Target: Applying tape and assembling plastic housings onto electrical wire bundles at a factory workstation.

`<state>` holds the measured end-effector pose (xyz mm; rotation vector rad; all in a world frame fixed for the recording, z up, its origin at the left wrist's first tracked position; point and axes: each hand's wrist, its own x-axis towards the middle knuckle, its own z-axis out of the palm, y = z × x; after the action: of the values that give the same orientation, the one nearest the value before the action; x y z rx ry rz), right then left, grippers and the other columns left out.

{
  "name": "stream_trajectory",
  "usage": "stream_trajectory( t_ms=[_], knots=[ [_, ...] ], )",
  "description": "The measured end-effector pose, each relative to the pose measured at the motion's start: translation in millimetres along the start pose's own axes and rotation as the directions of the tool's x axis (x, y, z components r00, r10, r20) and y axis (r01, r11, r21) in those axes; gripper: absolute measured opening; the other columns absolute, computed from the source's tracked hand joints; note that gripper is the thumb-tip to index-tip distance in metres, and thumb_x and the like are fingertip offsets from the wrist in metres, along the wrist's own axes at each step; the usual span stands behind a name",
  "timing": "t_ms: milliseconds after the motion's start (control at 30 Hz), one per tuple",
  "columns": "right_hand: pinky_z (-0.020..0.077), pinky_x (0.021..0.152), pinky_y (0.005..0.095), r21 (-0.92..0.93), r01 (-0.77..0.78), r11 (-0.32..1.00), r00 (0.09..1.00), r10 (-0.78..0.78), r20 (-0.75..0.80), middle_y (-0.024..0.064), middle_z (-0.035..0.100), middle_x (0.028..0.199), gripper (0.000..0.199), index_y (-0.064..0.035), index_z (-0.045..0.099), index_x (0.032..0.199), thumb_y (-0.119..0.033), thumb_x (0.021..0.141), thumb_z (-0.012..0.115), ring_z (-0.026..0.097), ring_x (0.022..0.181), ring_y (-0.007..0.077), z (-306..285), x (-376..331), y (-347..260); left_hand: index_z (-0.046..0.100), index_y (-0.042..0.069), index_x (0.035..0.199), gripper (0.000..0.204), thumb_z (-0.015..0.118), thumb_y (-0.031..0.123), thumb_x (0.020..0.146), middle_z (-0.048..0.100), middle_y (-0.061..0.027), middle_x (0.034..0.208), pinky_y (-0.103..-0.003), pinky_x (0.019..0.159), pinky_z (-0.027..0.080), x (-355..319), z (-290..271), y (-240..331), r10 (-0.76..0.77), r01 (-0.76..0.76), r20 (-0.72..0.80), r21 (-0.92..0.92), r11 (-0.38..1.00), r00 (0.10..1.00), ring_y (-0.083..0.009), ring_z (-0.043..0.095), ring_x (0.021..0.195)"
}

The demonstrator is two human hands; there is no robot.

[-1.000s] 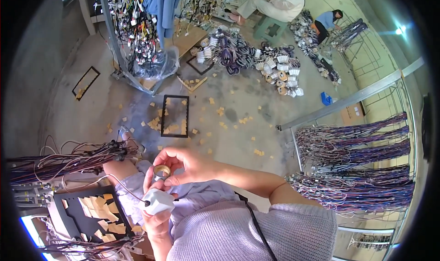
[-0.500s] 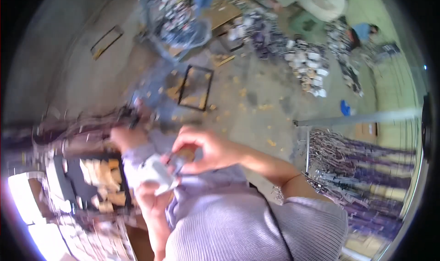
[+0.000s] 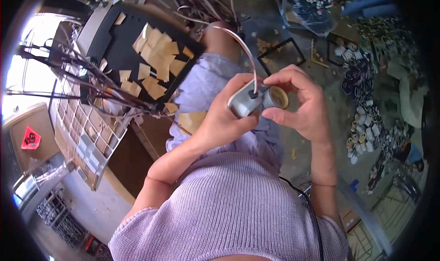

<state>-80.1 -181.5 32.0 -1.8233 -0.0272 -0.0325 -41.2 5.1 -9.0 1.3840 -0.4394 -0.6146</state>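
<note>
Above my lap, my left hand (image 3: 223,112) is wrapped round a small grey-white plastic housing (image 3: 243,104). A pale cable (image 3: 250,55) rises from a dark socket on its top and curves away to the far left. Just right of the housing, thumb and fingers of my right hand (image 3: 305,103) grip a small roll of tape (image 3: 278,97) with a tan core by its edges. The roll sits against the housing or very close to it; the exact contact is hidden.
Left of me stands a black tray (image 3: 126,46) with tan paper pieces (image 3: 160,52), beside hanging cables (image 3: 105,87) and a white wire grid (image 3: 87,142). A black frame (image 3: 282,55) lies on the floor ahead. Piles of white parts (image 3: 366,130) spread at the right.
My view has swung left, so the black tray is nearer and the floor piles sit further right. The housing and tape roll are still in my hands, now closer together.
</note>
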Motion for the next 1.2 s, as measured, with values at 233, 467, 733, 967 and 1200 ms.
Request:
stream_trajectory(
  t_ms=[233, 467, 733, 967, 1200],
  knots=[
    [0.0454, 0.07, 0.0247, -0.104, -0.051, 0.993, 0.99, 0.064, 0.125, 0.002, 0.057, 0.087, 0.041, -0.0019, 0.065, 0.094, -0.021, 0.064, 0.085, 0.055, 0.078, 0.0119, 1, 1, -4, 0.049, 0.005, 0.118, 0.053, 0.068, 0.002, 0.068, 0.058, -0.0142, 0.103, -0.033, 0.086, 0.046, -6, 2, -4, 0.065, -0.051, -0.057, 0.216, 0.975, 0.996, -0.0288, 0.059, 0.099],
    [0.0444, 0.078, 0.0245, 0.033, -0.017, 0.999, 0.972, 0.009, 0.236, 0.0038, 0.056, 0.096, 0.039, -0.002, 0.066, 0.1, -0.014, 0.066, 0.081, 0.054, 0.087, 0.0121, 0, 1, 6, 0.05, 0.005, 0.114, 0.054, 0.067, -0.001, 0.064, 0.058, -0.0155, 0.104, -0.04, 0.086, 0.046, -7, 4, -8, 0.09, -0.058, -0.105, 0.276, 0.959, 0.99, -0.0363, 0.056, 0.102],
    [0.0442, 0.089, 0.0262, 0.187, -0.14, 0.972, 0.986, 0.118, 0.121, 0.0055, 0.057, 0.105, 0.084, 0.0037, 0.044, 0.136, -0.012, 0.065, 0.086, 0.056, 0.094, 0.013, 25, -19, -7, 0.05, 0.005, 0.115, 0.058, 0.072, 0.003, 0.062, 0.054, -0.0164, 0.099, -0.043, 0.08, 0.045, 2, 10, -19, 0.302, -0.157, -0.223, 0.5, 0.852, 0.927, -0.0399, 0.052, 0.095],
    [0.0482, 0.086, 0.0246, 0.422, -0.399, 0.814, 0.899, 0.258, 0.353, 0.0095, 0.057, 0.115, 0.062, 0.0041, 0.046, 0.132, -0.017, 0.081, 0.074, 0.056, 0.105, 0.0138, -7, 1, -4, 0.052, -0.002, 0.116, 0.046, 0.063, 0.008, 0.073, 0.065, -0.0157, 0.094, -0.03, 0.066, 0.057, -14, -1, -8, -0.278, 0.514, 0.449, -0.578, 0.634, 0.849, -0.0242, 0.067, 0.082],
    [0.0421, 0.096, 0.0347, 0.614, -0.155, 0.774, 0.826, -0.24, 0.511, 0.0175, 0.052, 0.132, 0.077, 0.0002, 0.049, 0.132, -0.029, 0.069, 0.083, 0.053, 0.119, 0.0259, 17, 26, 53, 0.045, -0.016, 0.12, 0.059, 0.058, 0.011, 0.069, 0.062, -0.0305, 0.093, -0.043, 0.06, 0.061, -20, 13, -22, 0.202, 0.855, 0.851, -0.51, 0.095, 0.485, -0.0377, 0.068, 0.077]
  ],
)
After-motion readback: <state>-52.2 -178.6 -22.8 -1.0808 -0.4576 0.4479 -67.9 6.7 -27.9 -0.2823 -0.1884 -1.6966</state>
